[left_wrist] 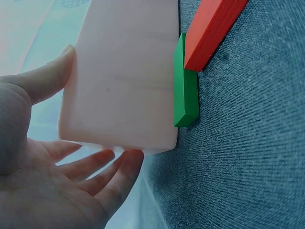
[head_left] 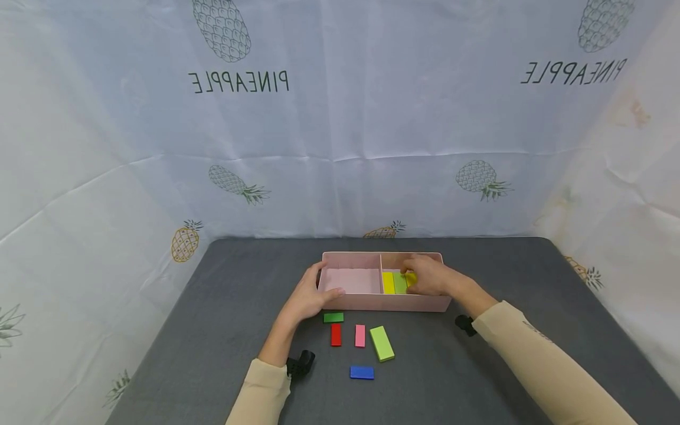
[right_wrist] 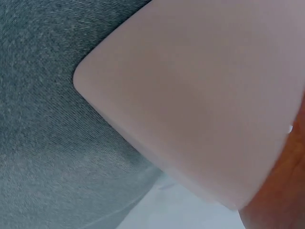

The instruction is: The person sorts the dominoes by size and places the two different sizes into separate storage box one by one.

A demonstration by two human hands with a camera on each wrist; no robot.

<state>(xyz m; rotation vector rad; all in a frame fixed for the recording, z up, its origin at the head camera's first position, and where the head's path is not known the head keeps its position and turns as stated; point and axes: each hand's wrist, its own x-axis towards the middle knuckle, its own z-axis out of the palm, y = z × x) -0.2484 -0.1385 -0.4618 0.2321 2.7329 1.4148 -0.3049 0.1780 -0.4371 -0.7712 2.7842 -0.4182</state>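
We see pink box (head_left: 372, 304) at table (head_left: 531, 307) centre, divider splitting it in two. Our left hand (head_left: 310, 295) at box's 9 o'clock end, fingers straight and apart, cupping corner. Our right hand (head_left: 430, 276) inside right compartment, fingertips on yellow block (head_left: 411, 278); grip we cannot tell. Yellow-green blocks (head_left: 394, 283) alongside at 9 o'clock. Green block (left_wrist: 186, 86) touching box front wall; red block (left_wrist: 212, 28), pink block (head_left: 360, 335), lime block (head_left: 382, 343), blue block (head_left: 362, 372) toward 6 o'clock.
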